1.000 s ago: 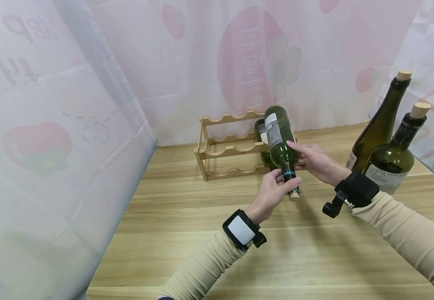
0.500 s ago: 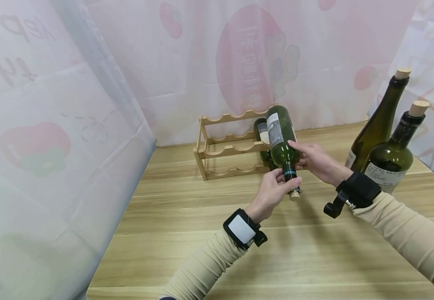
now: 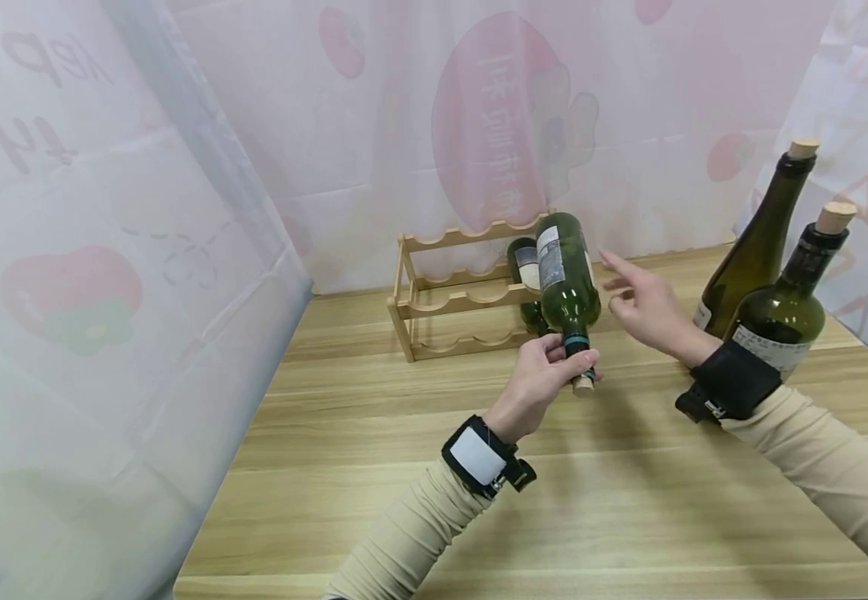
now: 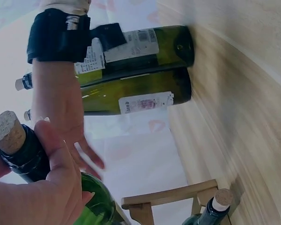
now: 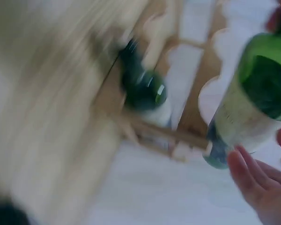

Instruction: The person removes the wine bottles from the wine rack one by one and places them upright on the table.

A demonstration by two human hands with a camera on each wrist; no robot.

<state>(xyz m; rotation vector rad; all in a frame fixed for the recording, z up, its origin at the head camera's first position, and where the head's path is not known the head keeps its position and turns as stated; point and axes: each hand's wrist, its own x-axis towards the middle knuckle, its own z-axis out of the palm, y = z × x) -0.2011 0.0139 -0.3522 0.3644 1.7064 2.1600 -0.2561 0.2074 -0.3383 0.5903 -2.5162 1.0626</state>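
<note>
A green wine bottle (image 3: pixel 567 275) lies tilted over the right end of the small wooden wine rack (image 3: pixel 464 302), its base toward the back and its neck toward me. My left hand (image 3: pixel 533 379) grips the dark neck, thumb on top, just behind the cork (image 4: pixel 8 132). To the right of the bottle's body, my right hand (image 3: pixel 647 308) hovers with fingers loosely extended, holding nothing. Another green bottle (image 3: pixel 526 265) rests in the rack's lower level, partly hidden behind the gripped one; its corked neck (image 4: pixel 210 213) shows in the left wrist view. The right wrist view is blurred.
Two tall corked bottles stand upright on the right: a slender one (image 3: pixel 756 237) and, nearer me, a broader one (image 3: pixel 779 317), close to my right wrist. Printed curtains (image 3: pixel 374 158) hang behind and beside the wooden table (image 3: pixel 374 433).
My right hand has let go of the bottle's body and moved a little to the right. The left hand keeps its grip on the neck, and the bottle has barely shifted.
</note>
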